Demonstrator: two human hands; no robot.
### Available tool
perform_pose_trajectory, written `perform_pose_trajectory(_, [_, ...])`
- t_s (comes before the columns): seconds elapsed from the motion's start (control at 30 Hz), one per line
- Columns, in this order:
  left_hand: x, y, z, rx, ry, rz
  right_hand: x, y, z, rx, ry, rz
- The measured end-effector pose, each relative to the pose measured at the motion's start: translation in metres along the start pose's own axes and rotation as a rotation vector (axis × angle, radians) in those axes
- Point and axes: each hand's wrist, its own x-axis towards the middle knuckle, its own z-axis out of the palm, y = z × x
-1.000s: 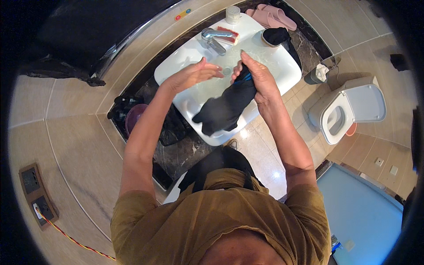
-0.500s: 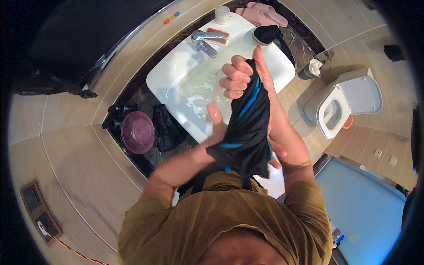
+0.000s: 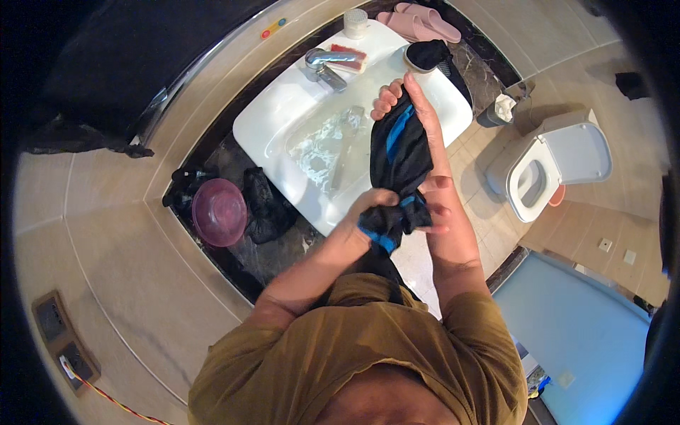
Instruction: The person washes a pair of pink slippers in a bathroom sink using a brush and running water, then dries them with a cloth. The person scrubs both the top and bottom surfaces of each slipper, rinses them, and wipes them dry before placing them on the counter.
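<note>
A black cloth with bright blue stripes [image 3: 383,151] hangs between my two hands above the near right part of the white sink [image 3: 249,127]. My right hand [image 3: 419,106] is closed round its upper end, the thumb pointing up. Lower down, my left hand [image 3: 379,205] squeezes round the cloth and narrows it there; its fingers lie in front of my right forearm, partly blurred. Blue-edged folds of the cloth stick out below my left hand. Cloudy, rippling water [image 3: 315,157] lies in the sink beneath the chrome tap [image 3: 330,67].
A red-and-white block [image 3: 346,59] and a round whitish container [image 3: 355,24] stand behind the tap. Black cloth lies over a bowl [image 3: 427,55] at the sink's far right; pink slippers [image 3: 421,24] lie beyond. A pink basin [image 3: 219,212] stands left, a toilet [image 3: 530,185] right.
My left hand has closed round the lower part of the cloth, bunching what hung spread out. My right hand keeps its hold on the upper end.
</note>
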Motion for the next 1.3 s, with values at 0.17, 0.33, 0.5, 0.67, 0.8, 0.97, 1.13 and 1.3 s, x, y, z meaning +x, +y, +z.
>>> perform_pose_trajectory(0.17, [-0.002, 0.046, -0.03, 0.781, 0.551, -0.201, 0.006, -0.016, -0.009, -0.308, 0.256, -0.047])
perform_pose_trajectory(0.33, [0.007, 0.096, -0.031, 2.128, 0.691, 0.202, 0.007, -0.016, -0.016, -0.209, 0.366, -0.041])
perform_pose_trajectory(0.5, [0.011, 0.117, -0.029, 2.785, 0.403, 0.692, 0.012, -0.014, -0.016, -0.157, 0.387, -0.093])
perform_pose_trajectory(0.67, [0.02, 0.139, -0.029, 3.121, -0.01, 1.138, 0.015, -0.001, -0.036, -0.128, 0.468, 0.052])
perform_pose_trajectory(0.8, [0.022, 0.16, -0.013, 3.078, -0.598, 1.127, 0.003, 0.014, -0.04, -0.159, 0.353, 0.273])
perform_pose_trajectory(0.97, [0.034, 0.163, 0.011, 2.949, -0.803, 1.329, -0.012, 0.014, -0.025, -0.104, 0.357, 0.249])
perform_pose_trajectory(1.13, [0.031, 0.141, -0.016, 2.798, 0.256, 0.705, 0.003, 0.002, -0.046, 0.067, 0.402, -0.045])
perform_pose_trajectory(1.3, [0.026, 0.108, -0.05, 2.097, 0.801, 0.026, 0.005, 0.01, -0.087, -0.09, 0.626, 0.092])
